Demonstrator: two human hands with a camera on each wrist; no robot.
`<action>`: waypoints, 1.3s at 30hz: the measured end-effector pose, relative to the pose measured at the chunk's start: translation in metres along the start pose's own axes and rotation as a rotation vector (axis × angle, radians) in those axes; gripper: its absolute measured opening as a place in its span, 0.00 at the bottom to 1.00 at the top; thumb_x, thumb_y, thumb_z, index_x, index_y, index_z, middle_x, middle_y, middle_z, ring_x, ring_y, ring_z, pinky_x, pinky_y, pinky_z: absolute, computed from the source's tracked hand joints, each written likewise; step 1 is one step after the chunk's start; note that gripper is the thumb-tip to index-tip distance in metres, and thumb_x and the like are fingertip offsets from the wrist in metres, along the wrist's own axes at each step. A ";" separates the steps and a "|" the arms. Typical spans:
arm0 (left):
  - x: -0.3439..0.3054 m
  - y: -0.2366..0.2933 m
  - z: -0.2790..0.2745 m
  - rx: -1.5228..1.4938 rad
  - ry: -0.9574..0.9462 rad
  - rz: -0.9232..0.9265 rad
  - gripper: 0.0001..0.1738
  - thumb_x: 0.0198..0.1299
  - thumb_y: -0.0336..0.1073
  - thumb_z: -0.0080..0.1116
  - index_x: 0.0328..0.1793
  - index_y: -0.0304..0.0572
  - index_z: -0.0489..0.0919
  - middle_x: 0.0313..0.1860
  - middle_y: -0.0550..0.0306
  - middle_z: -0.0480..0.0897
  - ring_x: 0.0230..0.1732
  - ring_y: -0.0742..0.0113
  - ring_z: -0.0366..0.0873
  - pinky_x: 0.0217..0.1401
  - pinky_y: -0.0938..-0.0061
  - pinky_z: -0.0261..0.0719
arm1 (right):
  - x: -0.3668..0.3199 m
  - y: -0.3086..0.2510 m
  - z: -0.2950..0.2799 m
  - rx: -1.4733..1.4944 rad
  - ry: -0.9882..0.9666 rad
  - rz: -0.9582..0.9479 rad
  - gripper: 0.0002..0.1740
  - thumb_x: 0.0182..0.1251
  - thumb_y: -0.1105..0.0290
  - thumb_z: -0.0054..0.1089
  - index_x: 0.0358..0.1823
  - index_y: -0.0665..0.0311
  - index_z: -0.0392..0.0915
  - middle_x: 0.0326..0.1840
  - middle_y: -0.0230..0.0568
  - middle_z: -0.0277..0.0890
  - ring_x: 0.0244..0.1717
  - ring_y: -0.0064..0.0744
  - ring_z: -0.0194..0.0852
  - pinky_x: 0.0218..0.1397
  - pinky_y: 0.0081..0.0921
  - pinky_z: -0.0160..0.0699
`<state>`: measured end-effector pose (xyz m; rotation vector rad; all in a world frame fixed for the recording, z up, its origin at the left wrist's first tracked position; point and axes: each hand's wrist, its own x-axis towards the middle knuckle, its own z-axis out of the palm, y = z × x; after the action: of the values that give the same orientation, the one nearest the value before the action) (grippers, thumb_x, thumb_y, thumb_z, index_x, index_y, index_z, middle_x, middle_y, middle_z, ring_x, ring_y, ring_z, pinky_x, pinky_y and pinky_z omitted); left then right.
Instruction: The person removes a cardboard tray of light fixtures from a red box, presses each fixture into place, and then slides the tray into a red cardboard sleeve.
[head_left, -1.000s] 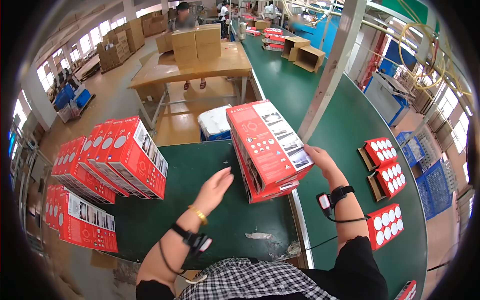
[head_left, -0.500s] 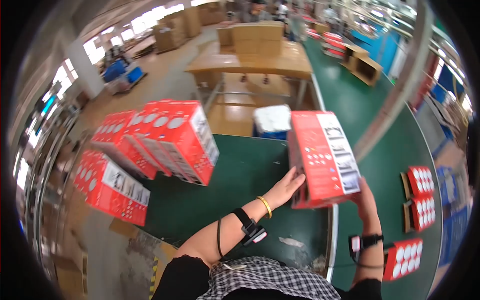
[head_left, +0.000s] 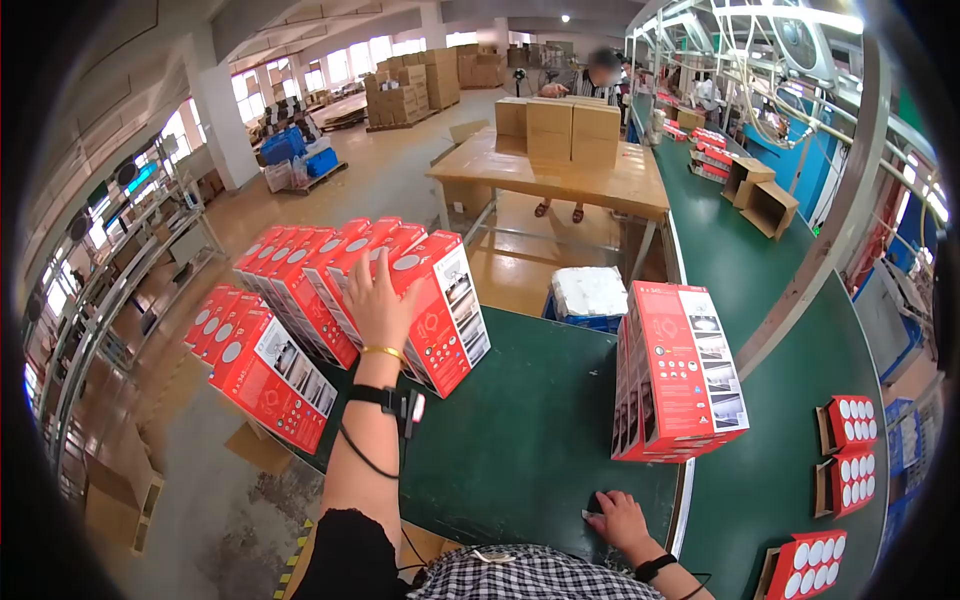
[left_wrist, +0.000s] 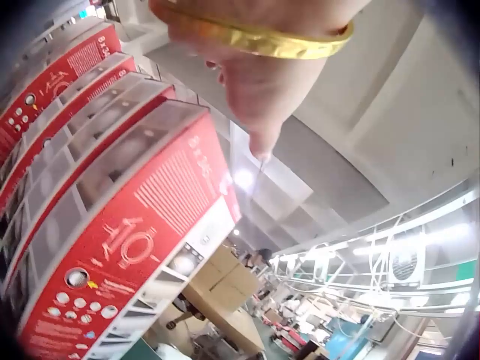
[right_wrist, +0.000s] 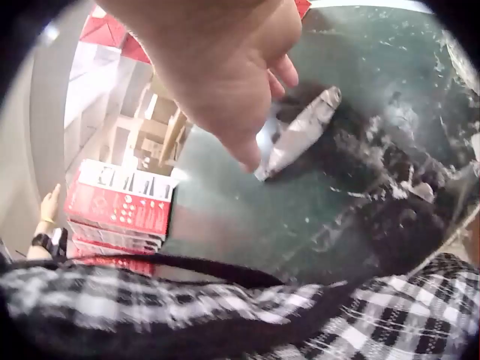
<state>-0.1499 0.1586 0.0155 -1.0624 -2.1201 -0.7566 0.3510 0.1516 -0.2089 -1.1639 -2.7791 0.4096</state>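
Note:
My left hand [head_left: 382, 305] reaches over the upright red printed boxes [head_left: 440, 310] at the left, its fingers spread at their tops. In the left wrist view, the thumb [left_wrist: 259, 139] extends above the nearest box [left_wrist: 142, 232]. My right hand [head_left: 622, 522] is low over the green tabletop [head_left: 540, 400], near the front edge. Beneath it, in the right wrist view, lies a crumpled whitish strip [right_wrist: 304, 135], with the thumb tip right at its near end. Beyond this hand stands a stack of red boxes [head_left: 690, 370], which neither hand touches.
More red boxes [head_left: 275, 375] stand at the far left. A metal post [head_left: 820, 250] rises beside the green conveyor [head_left: 790, 410]. Open red cartons with white discs [head_left: 815, 565] lie on the belt. Ahead are a blue crate with a white bundle [head_left: 590, 295] and a wooden table [head_left: 560, 185].
Both hands have left the red box at the right, which now rests on the stack. My left hand has moved left to the row of boxes; my right hand has come down to the tabletop.

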 end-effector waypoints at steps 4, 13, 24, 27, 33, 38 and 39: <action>-0.010 -0.030 0.016 0.031 -0.078 0.080 0.28 0.61 0.49 0.68 0.65 0.51 0.81 0.73 0.44 0.72 0.76 0.38 0.65 0.75 0.39 0.62 | 0.004 0.000 0.018 -0.007 -0.039 0.000 0.24 0.63 0.58 0.69 0.58 0.58 0.81 0.59 0.44 0.77 0.62 0.50 0.74 0.59 0.43 0.79; -0.040 -0.001 0.003 -0.571 -0.178 0.003 0.33 0.55 0.37 0.74 0.68 0.49 0.77 0.69 0.38 0.74 0.66 0.39 0.73 0.71 0.53 0.72 | -0.032 0.020 0.055 -0.053 0.088 0.193 0.25 0.56 0.62 0.74 0.52 0.63 0.76 0.48 0.51 0.75 0.51 0.56 0.76 0.56 0.47 0.78; -0.109 0.005 -0.080 -0.915 -0.356 0.060 0.36 0.53 0.39 0.77 0.67 0.41 0.73 0.61 0.40 0.78 0.67 0.45 0.73 0.71 0.57 0.71 | 0.030 -0.074 -0.057 0.916 0.038 0.288 0.08 0.78 0.65 0.54 0.46 0.62 0.75 0.26 0.34 0.76 0.23 0.25 0.73 0.25 0.24 0.73; -0.133 0.018 -0.116 -0.964 -0.449 0.018 0.37 0.52 0.38 0.78 0.67 0.39 0.72 0.62 0.41 0.78 0.67 0.46 0.74 0.70 0.58 0.74 | 0.051 -0.134 -0.130 1.234 -0.005 0.173 0.11 0.83 0.63 0.47 0.50 0.62 0.75 0.29 0.31 0.76 0.24 0.19 0.72 0.26 0.20 0.72; -0.164 0.034 -0.130 -0.947 -0.487 0.135 0.40 0.51 0.36 0.80 0.68 0.40 0.69 0.66 0.42 0.75 0.66 0.45 0.77 0.66 0.57 0.77 | 0.066 -0.186 -0.184 1.158 -0.020 0.165 0.13 0.83 0.60 0.50 0.52 0.63 0.75 0.30 0.29 0.76 0.25 0.17 0.71 0.28 0.18 0.71; -0.164 0.035 -0.130 -0.921 -0.461 0.201 0.41 0.50 0.33 0.80 0.69 0.38 0.69 0.66 0.45 0.75 0.67 0.53 0.76 0.67 0.61 0.76 | 0.064 -0.183 -0.171 0.629 0.242 -0.032 0.20 0.74 0.58 0.62 0.55 0.67 0.75 0.37 0.45 0.81 0.39 0.41 0.84 0.43 0.38 0.83; -0.165 0.033 -0.129 -0.942 -0.463 0.192 0.41 0.50 0.33 0.80 0.69 0.38 0.69 0.66 0.44 0.74 0.67 0.52 0.76 0.68 0.61 0.76 | 0.065 -0.183 -0.170 0.438 0.370 -0.131 0.20 0.73 0.59 0.63 0.55 0.68 0.75 0.41 0.49 0.83 0.42 0.50 0.85 0.47 0.43 0.84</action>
<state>-0.0080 0.0049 -0.0198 -2.0526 -1.9541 -1.6043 0.2129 0.1104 0.0055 -0.8486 -2.2763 0.6685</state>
